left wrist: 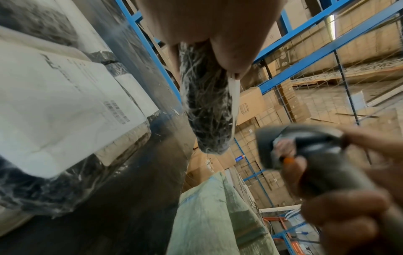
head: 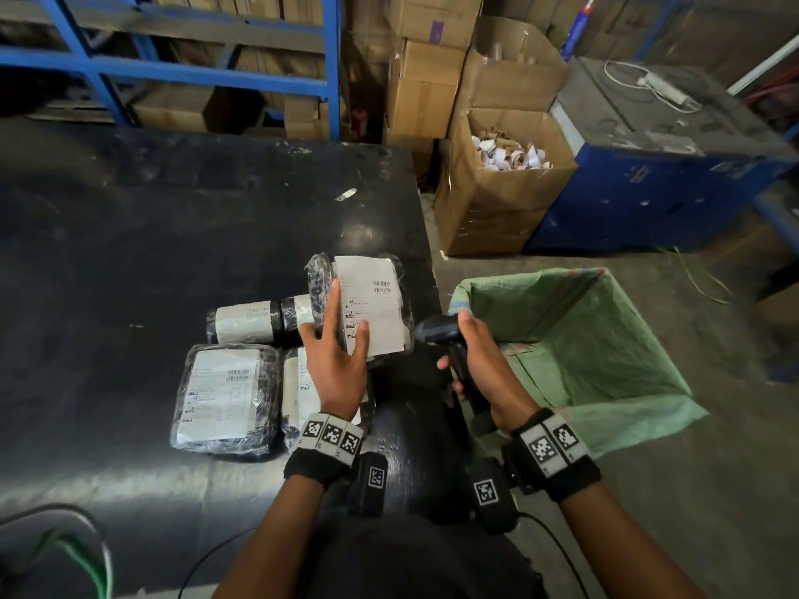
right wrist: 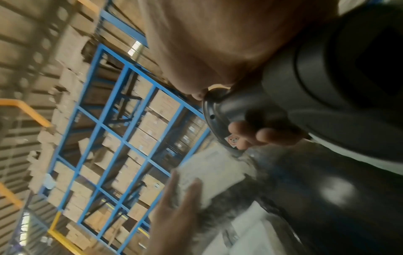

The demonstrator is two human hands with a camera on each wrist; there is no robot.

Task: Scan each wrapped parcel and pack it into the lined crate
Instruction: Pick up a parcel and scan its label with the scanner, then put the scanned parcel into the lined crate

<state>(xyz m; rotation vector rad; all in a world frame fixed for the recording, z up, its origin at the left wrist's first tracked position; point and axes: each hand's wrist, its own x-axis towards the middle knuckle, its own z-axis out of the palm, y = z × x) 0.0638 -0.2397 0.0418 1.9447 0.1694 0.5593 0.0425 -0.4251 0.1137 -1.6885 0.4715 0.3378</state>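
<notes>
My left hand holds a black plastic-wrapped parcel with a white barcode label lifted above the black table, thumb on the label. The same parcel hangs edge-on in the left wrist view. My right hand grips a black handheld scanner, its head close to the parcel's right edge; in the right wrist view the scanner fills the upper right. Three more wrapped parcels lie on the table: a rolled one, a flat one, and one partly under my left wrist. The green-lined crate stands right of the table.
An open carton of paper scraps and a blue cabinet stand beyond the crate. Blue racking with stacked cartons lines the far side of the table. Cables lie at the table's near left corner.
</notes>
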